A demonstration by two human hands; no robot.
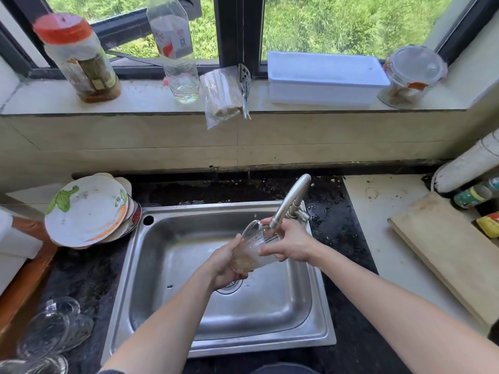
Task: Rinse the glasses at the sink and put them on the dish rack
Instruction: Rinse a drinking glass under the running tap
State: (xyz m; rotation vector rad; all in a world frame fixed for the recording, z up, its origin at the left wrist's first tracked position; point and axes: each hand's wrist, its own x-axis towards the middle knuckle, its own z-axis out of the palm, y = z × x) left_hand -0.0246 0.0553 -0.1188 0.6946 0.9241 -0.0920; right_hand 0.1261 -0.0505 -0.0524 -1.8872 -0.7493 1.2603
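One ribbed glass (253, 247) hangs tilted over the steel sink (270, 306), its mouth just under the tap spout (291, 201). My left grip (224, 263) curls round its base and my right grip (289, 244) round its upper wall. More glasses (54, 330) sit on the dark table (89, 273) at my left.

Both bare forearms enter from the bottom of the frame and meet just right of centre, the left from the lower left and the right from the lower right edge. The left hand (225, 263) cups the lower end of a tilted glass (252, 248), its fingers curled round it from the left. The right hand (290, 242), wrist bent inward, grips the upper part of the glass, thumb across its side and forefinger stretched along the rim.
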